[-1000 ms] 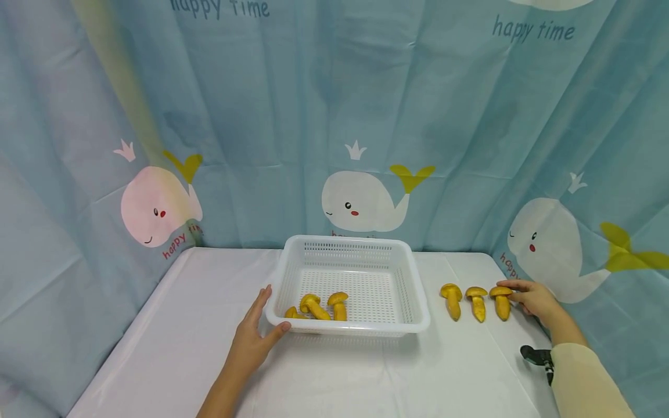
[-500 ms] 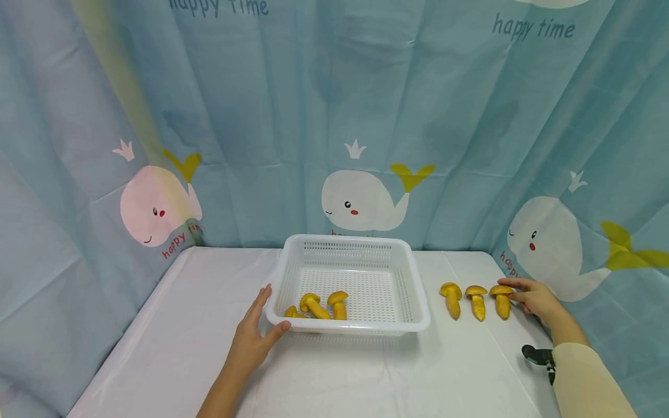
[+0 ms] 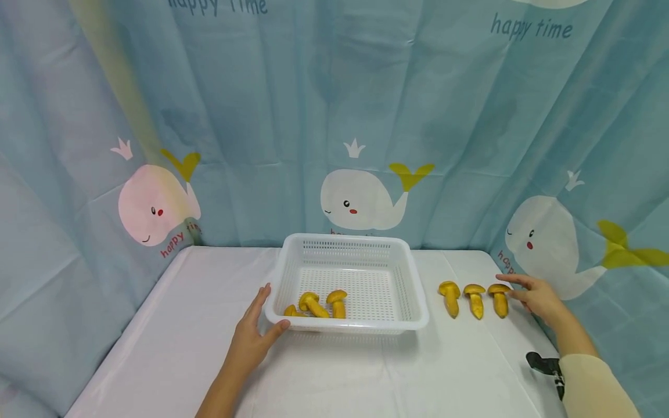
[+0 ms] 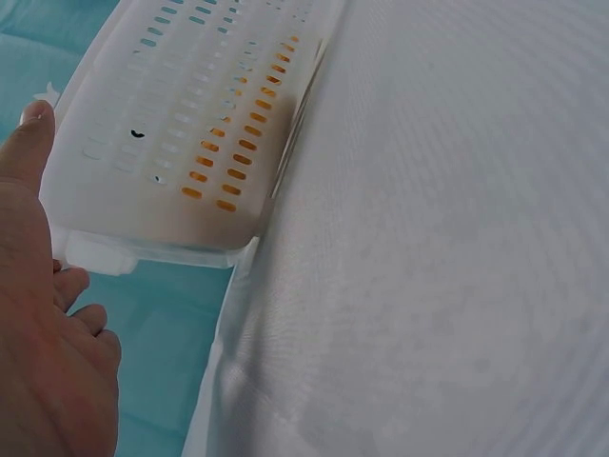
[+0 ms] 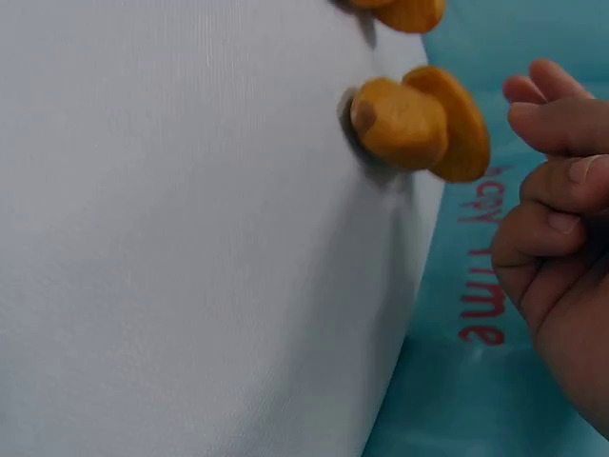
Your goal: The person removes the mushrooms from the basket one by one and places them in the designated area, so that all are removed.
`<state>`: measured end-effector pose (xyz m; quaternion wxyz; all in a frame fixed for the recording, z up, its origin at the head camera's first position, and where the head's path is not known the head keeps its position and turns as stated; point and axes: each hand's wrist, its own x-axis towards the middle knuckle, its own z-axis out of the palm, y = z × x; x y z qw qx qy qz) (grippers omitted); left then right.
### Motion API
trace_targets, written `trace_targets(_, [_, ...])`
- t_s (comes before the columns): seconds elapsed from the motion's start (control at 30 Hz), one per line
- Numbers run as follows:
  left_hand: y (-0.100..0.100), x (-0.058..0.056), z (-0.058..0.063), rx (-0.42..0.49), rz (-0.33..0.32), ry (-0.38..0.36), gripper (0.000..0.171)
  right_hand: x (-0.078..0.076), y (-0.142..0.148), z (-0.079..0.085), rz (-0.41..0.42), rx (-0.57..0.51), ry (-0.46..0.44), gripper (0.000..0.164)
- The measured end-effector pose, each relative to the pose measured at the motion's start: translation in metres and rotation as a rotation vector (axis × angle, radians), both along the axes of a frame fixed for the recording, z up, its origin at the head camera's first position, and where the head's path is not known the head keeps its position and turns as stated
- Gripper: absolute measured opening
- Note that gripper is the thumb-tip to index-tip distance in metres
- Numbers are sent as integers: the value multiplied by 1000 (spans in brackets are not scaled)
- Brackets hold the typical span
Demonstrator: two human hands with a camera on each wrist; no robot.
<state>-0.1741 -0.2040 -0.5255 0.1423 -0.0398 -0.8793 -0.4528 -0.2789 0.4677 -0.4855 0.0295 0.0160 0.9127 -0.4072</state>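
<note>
My left hand [image 3: 252,342] spreads round the near left corner of a white slotted plastic basket [image 3: 360,325]. Its thumb touches the front rim and its straight fingers lie along the left side. In the basket, near the front, lie three yellow mushrooms, one of them a mushroom [image 3: 338,303] with its cap up; another is partly hidden by the rim. Three more stand in a row on the table: a left mushroom [image 3: 450,299], a middle mushroom [image 3: 475,301] and a right mushroom [image 3: 500,299]. Beside the right one hovers my right hand [image 3: 538,297], empty; a gap separates them in the right wrist view.
A white cloth covers the table [image 3: 355,377]. A blue curtain [image 3: 292,116] with printed whales hangs behind and at both sides, close to the right hand. A black strap mount [image 3: 546,367] sits at the right wrist.
My right hand has lifted slightly off the rightmost mushroom, and its forearm has shifted a little to the right. The mushrooms, the basket and my left hand have stayed put.
</note>
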Motion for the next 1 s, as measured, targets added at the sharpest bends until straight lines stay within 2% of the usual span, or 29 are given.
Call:
trace_targets(0.17, [-1, -2, 1, 0, -2, 5, 92, 6, -17, 18, -1, 30, 71, 50])
trace_targets(0.43, [-1, -3, 0, 5, 1, -13, 92, 18, -63, 56, -15, 37, 172, 58])
trace_targets(0.57, [-1, -3, -1, 9, -9, 4, 92, 26, -90, 72, 15, -19, 226, 56])
trace_targets(0.8, [-3, -1, -5, 10, -10, 11, 92, 38, -140, 92, 88, -194, 250, 50])
trace_targets(1.0, [-3, -2, -6, 17, -12, 4, 92, 41, -182, 96, 137, -199, 257, 43])
